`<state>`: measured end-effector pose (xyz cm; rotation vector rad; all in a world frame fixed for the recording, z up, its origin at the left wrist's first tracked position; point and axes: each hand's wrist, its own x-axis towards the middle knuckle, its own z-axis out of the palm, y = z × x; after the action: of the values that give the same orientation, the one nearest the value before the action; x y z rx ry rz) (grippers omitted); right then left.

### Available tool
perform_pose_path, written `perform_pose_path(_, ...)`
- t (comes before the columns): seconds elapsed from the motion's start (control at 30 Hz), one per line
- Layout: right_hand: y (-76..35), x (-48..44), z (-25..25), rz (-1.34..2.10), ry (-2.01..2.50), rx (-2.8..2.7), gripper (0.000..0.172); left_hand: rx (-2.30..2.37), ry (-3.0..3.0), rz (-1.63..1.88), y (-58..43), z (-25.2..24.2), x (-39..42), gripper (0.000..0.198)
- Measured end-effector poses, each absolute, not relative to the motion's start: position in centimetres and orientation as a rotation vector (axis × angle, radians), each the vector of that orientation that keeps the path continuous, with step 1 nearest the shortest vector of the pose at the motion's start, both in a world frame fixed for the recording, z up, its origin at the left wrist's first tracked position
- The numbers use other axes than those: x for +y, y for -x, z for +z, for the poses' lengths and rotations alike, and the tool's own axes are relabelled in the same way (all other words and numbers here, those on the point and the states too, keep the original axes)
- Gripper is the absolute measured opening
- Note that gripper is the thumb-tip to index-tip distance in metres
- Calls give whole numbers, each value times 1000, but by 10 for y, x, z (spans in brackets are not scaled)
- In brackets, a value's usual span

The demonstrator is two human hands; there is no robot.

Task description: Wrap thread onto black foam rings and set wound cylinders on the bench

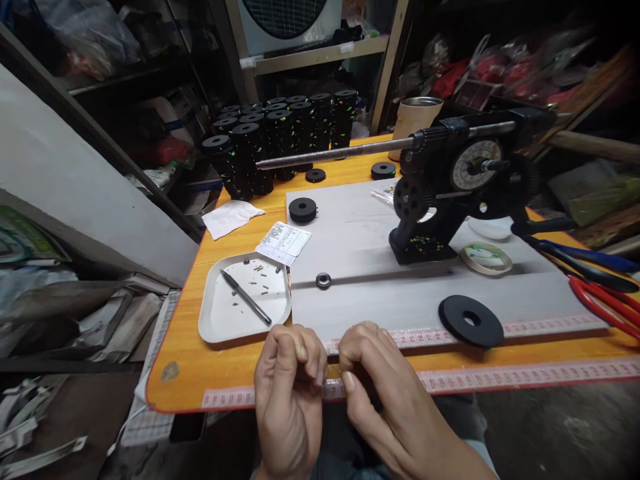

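Close together at the table's front edge, my two hands are both closed. My left hand (293, 393) has its fingers curled toward the palm, and what they hold is hidden. With thumb and forefinger pressed near each other, my right hand (383, 387) pinches a thin wire-like strand (335, 367) that shows faintly in the gap between the hands. Beyond them a small black ring (323, 281) lies on the grey board (350, 253). A flat black disc (471, 320) with a centre hole rests to the right of my right hand.
A white tray (210, 327) holds a pen (245, 297) and small dark pieces. A hand-cranked winding machine (450, 173) stands at right, its threaded rod (330, 155) reaching left. Several stacked black spools (280, 133) fill the back. Red-handled pliers (605, 303) lie at the right edge.
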<state>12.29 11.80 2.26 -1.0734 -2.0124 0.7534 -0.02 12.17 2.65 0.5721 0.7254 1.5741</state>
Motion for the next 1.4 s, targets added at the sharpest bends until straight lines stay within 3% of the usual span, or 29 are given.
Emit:
perform_pose_path(0.83,-130,117,26,774,1053,-2023,15,698,-509,1585,2,27,122,33)
perform_pose_path(0.97,-129,116,29,795,1058,-1975,21,691,-494,1584,2,27,123,32)
perform_pose_path(1.07,-124,117,32,793,1053,-1967,15,677,-499,1582,2,27,124,32)
perform_pose_path(1.4,-117,120,26,614,1075,-2030,18,664,-555,1554,3,23,122,31)
